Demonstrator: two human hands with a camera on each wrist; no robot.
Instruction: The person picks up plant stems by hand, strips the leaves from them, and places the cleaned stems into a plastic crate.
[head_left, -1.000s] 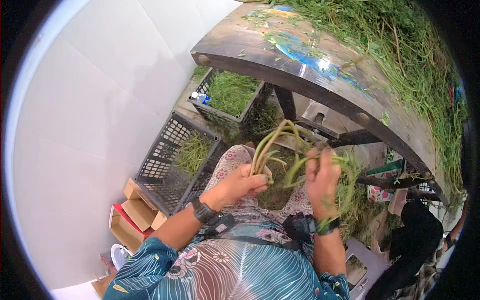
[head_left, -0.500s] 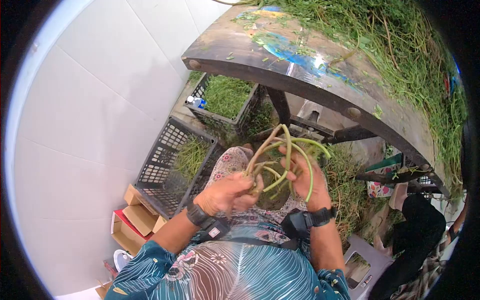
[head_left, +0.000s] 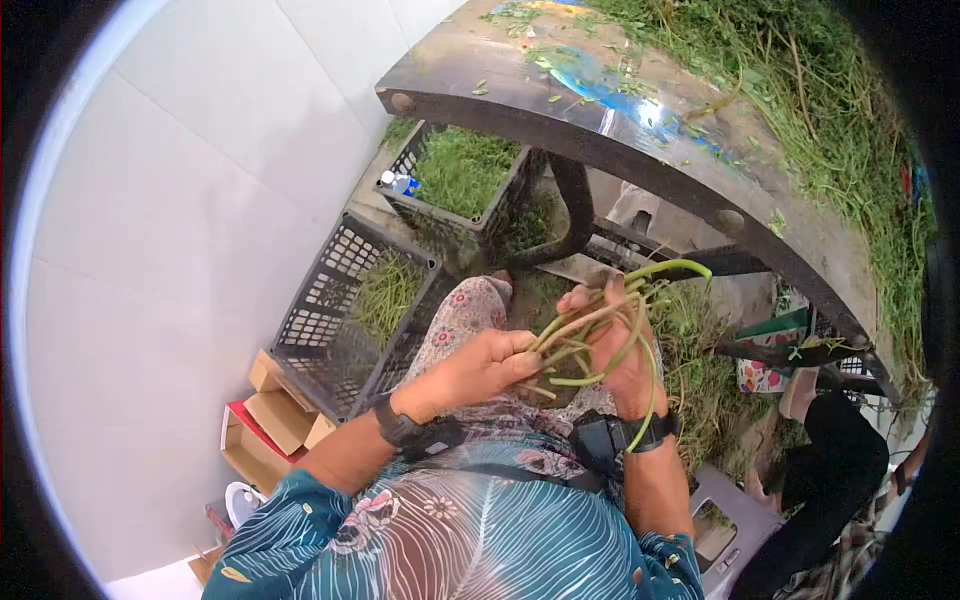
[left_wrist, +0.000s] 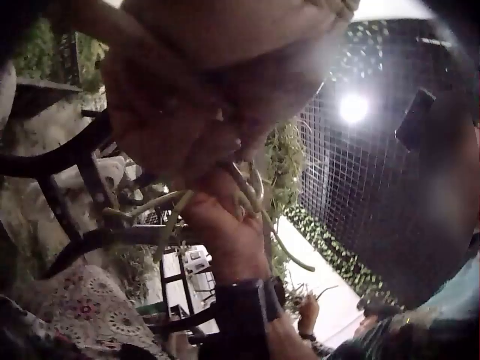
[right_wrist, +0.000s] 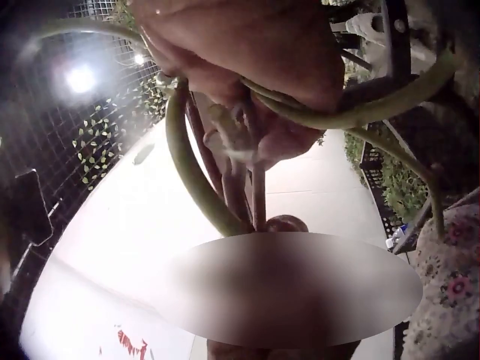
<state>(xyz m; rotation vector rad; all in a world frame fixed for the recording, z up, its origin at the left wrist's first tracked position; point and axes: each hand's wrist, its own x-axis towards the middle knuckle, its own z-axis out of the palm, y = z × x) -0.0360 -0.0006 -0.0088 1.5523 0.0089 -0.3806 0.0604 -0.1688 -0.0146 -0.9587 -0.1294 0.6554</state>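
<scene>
Between the two hands runs a loose bundle of long green and brownish plant stems, some of them bent into arcs. My left hand grips the bundle at its left end, thumb pressed on top. At the other end, my right hand holds the stems, its fingertips close together around them. Curved stem ends stick out past the right hand, one hanging down by its wrist. In the right wrist view, stems pass between the hands. The left wrist view shows the right hand beneath the dark left hand.
A black crate with cut stems stands at the left, and another crate with greens lies behind it. Ahead is a wooden table heaped with greens. Cardboard boxes sit at left; another person's leg is at right.
The arched stems have come down and now stretch rightward from the left hand. The right hand, earlier lower and apart with a leafy strand, now grips the stems near their far end.
</scene>
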